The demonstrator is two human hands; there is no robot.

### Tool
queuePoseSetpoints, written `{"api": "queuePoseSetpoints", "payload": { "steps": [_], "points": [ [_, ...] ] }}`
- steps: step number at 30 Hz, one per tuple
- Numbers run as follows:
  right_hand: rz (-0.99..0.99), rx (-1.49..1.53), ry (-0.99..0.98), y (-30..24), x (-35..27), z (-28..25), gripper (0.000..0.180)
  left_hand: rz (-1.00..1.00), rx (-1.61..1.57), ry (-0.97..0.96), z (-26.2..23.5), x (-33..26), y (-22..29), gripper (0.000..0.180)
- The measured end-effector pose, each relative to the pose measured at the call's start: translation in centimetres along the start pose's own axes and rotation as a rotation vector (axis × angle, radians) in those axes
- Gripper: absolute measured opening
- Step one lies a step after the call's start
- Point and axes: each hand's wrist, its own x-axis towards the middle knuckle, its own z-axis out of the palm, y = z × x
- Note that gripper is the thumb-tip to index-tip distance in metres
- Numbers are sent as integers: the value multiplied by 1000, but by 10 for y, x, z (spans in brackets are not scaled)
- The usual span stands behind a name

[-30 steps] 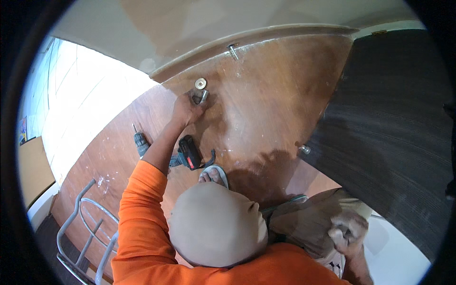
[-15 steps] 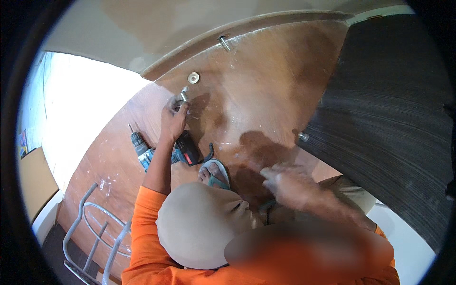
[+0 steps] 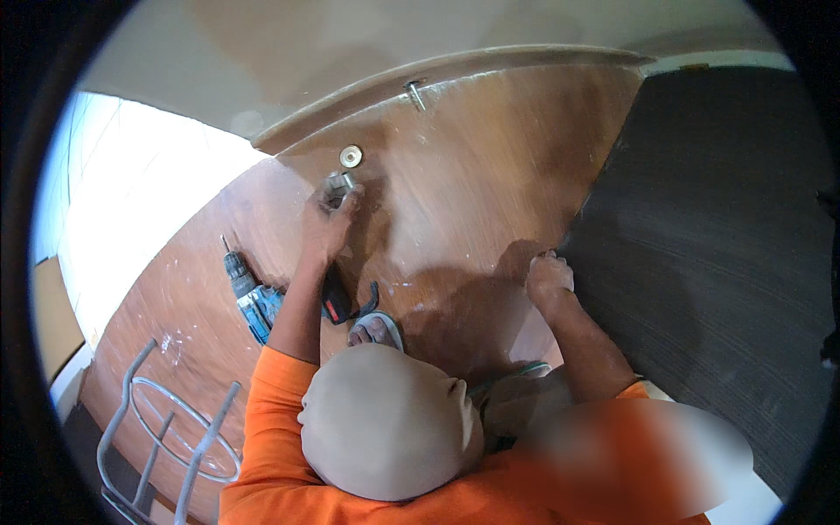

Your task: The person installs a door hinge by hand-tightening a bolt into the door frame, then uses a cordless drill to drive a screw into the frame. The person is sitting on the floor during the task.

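While the left hand (image 3: 329, 219), half curled left of upper centre, grips a small metal cylinder (image 3: 349, 180) above its thumb, a round disc (image 3: 351, 157) lies higher. Right of centre, the right hand (image 3: 550, 278) curls at the dark panel's (image 3: 700, 227) edge; what it holds, I cannot tell.

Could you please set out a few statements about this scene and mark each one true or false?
1. The left hand holds a shiny metal piece. True.
2. The drill is in the right hand. False: the drill lies on the brown wooden surface, beside the left forearm.
3. The round metal disc lies just beyond the left hand. True.
4. The right hand is at the edge of the dark panel. True.
5. The left sleeve is green. False: the left sleeve is orange.
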Motion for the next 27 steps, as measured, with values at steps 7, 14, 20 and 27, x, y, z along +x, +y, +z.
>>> {"api": "queuePoseSetpoints", "payload": {
  "steps": [7, 14, 20, 27],
  "points": [
    [-111, -103, -36, 7, -3, -2, 26, 0, 57, 35, 15, 14, -2, 23],
    [-201, -134, 20, 17, -13, 4, 25, 117, 270, 279, 8, 33, 0, 27],
    [-126, 125, 137, -5, -12, -3, 22, 499, 788, 264, 1, 50, 4, 22],
    [-263, 391, 369, -72, 9, -5, 21, 551, 984, 110, 7, 65, -3, 25]
  ]
}}
